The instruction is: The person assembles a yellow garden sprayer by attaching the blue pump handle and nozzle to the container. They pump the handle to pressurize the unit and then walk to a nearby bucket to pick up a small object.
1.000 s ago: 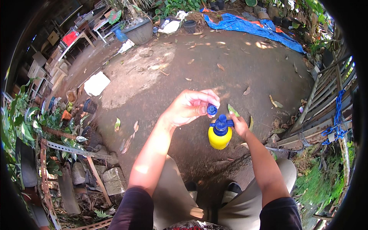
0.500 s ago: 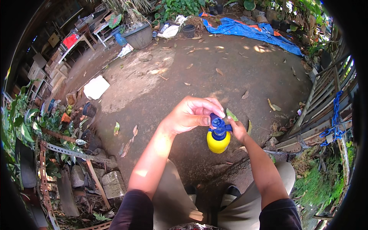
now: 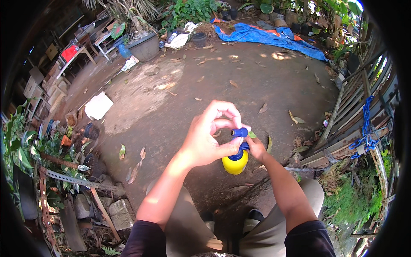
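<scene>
A small pump spray bottle (image 3: 235, 164) with a round yellow body and a blue top hangs between my hands, in front of my knees. The fingers of my left hand (image 3: 204, 139) curl round a short blue cylindrical piece (image 3: 239, 132) at its top, pinching it. Whether that piece is still joined to the bottle cannot be told, since the left thumb hides the spot. My right hand (image 3: 258, 149) is closed on the right side of the blue top. The bottle's underside is out of sight.
Dry leaves lie scattered over the dirt ground (image 3: 205, 96). A white flat sheet (image 3: 99, 106) lies to the left. The far side has a blue tarp (image 3: 269, 39) and a large planter (image 3: 144, 47). A slatted fence (image 3: 342, 122) runs along the right; plants and a metal frame (image 3: 79, 179) stand at left.
The blue piece in my left fingers has tipped from facing upward to lying sideways. My left hand has turned and now covers more of the blue top. The view has shifted slightly.
</scene>
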A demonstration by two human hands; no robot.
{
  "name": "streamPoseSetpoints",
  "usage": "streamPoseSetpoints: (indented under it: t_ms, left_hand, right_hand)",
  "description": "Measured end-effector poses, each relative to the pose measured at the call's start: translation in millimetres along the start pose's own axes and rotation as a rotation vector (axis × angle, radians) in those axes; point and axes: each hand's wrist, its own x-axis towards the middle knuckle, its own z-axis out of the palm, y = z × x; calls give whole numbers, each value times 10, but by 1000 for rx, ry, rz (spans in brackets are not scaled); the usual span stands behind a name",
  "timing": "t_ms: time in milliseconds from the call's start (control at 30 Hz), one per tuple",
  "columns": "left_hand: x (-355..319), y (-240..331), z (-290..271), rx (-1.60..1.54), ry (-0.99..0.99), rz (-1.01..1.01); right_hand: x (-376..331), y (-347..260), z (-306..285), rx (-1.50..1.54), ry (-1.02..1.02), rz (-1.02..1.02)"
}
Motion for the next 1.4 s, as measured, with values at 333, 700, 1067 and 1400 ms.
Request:
streamPoseSetpoints:
  t_ms: [333, 700, 1067, 1400]
  left_hand:
    - [-57, 333, 70, 384, -155, 130]
    - [-146, 871, 337, 242, -230, 257]
    - [-282, 1495, 535, 94, -231, 178]
    - [75, 225, -46, 406, -87, 91]
  right_hand:
    - [-111, -140, 23, -31, 57, -39]
    - [-114, -195, -34, -40, -14, 10]
    - [-231, -246, -91, -89, -40, 25]
    - [-102, 90, -60, 5, -23, 60]
